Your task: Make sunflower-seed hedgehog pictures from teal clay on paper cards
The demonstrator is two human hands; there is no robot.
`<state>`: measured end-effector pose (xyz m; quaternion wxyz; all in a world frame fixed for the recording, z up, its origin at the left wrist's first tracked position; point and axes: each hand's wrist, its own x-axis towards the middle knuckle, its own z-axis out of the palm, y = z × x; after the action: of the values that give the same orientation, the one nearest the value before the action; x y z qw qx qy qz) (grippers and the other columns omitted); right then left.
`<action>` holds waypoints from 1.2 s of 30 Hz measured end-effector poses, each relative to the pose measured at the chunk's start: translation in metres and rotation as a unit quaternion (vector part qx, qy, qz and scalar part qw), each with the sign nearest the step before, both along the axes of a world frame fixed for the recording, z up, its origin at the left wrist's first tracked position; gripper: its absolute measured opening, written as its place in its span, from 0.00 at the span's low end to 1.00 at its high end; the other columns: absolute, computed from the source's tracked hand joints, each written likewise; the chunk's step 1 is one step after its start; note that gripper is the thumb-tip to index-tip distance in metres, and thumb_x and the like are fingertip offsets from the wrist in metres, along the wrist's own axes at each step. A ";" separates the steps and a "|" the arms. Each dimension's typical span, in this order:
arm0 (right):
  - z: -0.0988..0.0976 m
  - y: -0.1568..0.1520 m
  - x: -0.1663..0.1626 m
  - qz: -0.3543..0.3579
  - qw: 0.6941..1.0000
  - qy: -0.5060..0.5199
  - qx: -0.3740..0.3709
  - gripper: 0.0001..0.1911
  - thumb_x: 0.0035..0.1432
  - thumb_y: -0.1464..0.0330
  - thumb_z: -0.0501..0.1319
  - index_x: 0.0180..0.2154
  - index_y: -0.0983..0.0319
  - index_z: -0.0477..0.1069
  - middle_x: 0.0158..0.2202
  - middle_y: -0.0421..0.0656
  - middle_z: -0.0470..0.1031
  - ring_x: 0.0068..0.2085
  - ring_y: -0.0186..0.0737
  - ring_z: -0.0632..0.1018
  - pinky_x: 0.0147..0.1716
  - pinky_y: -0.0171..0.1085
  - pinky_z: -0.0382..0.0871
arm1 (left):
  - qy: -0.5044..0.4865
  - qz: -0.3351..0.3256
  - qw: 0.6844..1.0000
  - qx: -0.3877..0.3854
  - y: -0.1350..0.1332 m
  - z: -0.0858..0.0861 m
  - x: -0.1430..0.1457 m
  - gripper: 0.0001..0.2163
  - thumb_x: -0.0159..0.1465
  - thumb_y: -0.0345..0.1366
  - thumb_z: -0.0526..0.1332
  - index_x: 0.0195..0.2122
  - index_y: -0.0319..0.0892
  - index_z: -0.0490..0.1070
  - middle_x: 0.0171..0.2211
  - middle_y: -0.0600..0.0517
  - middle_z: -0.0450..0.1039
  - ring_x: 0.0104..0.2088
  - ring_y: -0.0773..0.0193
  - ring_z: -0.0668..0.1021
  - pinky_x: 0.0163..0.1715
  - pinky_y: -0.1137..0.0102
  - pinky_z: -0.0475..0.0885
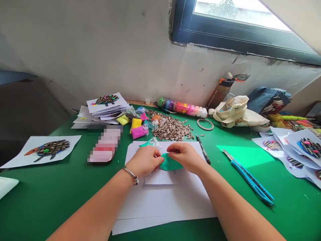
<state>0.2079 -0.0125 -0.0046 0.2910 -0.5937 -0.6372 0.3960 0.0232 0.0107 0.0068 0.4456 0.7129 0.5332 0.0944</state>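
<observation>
A flattened piece of teal modelling clay [171, 165] lies over a small white sheet [160, 180], where a few drawn lines show just below it. My left hand [145, 161], with a silver bangle at its wrist, pinches the clay's left edge between thumb and finger. At the upper right edge, my right hand [187, 156] has its fingers closed on the same piece. Larger white sheets [163, 206] lie underneath. Behind my left hand is a clear wrapper [153, 142] with teal clay in it.
Sunflower seeds [173, 129] are heaped beyond the sheets, beside clay packets [136, 124]. A black pen [204, 150] and a blue utility knife [250, 179] lie to the right. Seed-decorated pictures [51, 149] lie left, with others [296, 150] at the right. A bottle [219, 90] leans behind.
</observation>
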 end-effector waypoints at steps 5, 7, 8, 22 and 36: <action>-0.005 0.004 0.000 0.031 0.999 -0.023 0.016 0.10 0.50 0.71 0.56 0.29 0.61 0.76 0.27 0.38 0.74 0.30 0.34 0.70 0.26 0.30 0.61 | 0.064 -0.015 0.997 0.043 0.001 0.008 -0.002 0.10 0.58 0.37 0.55 0.21 0.45 0.71 0.19 0.54 0.74 0.25 0.60 0.76 0.24 0.70 0.63; -0.006 0.004 0.001 0.033 0.999 -0.026 0.021 0.11 0.51 0.72 0.56 0.30 0.61 0.77 0.28 0.38 0.75 0.30 0.34 0.71 0.27 0.30 0.62 | 0.087 -0.015 0.994 0.058 0.002 0.012 -0.004 0.11 0.59 0.36 0.54 0.20 0.45 0.69 0.20 0.54 0.74 0.25 0.60 0.75 0.24 0.70 0.63; -0.007 0.004 0.001 0.033 0.999 -0.026 0.025 0.11 0.51 0.72 0.56 0.30 0.61 0.77 0.28 0.38 0.75 0.31 0.34 0.71 0.27 0.30 0.62 | 0.097 -0.015 0.993 0.065 0.003 0.014 -0.004 0.11 0.59 0.35 0.54 0.20 0.45 0.69 0.20 0.54 0.74 0.25 0.60 0.75 0.24 0.70 0.62; -0.010 -0.001 0.000 0.053 0.998 -0.022 0.038 0.12 0.54 0.72 0.55 0.33 0.60 0.78 0.31 0.39 0.78 0.32 0.35 0.74 0.28 0.31 0.64 | 0.122 -0.066 0.985 0.105 0.001 0.011 -0.006 0.12 0.61 0.36 0.56 0.42 0.48 0.77 0.31 0.54 0.78 0.34 0.60 0.77 0.28 0.71 0.63; 0.005 -0.009 0.030 -0.011 0.998 -0.058 0.011 0.14 0.57 0.65 0.57 0.43 0.60 0.76 0.35 0.43 0.79 0.35 0.39 0.77 0.33 0.35 0.69 | 0.117 -0.123 0.976 0.135 -0.005 0.018 -0.004 0.10 0.58 0.34 0.55 0.25 0.48 0.75 0.21 0.55 0.71 0.26 0.61 0.72 0.23 0.70 0.55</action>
<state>0.2378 -0.0219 0.0007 0.2643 -0.6191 -0.6509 0.3510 0.0196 0.0057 0.0252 0.2882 0.8326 0.4722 0.0254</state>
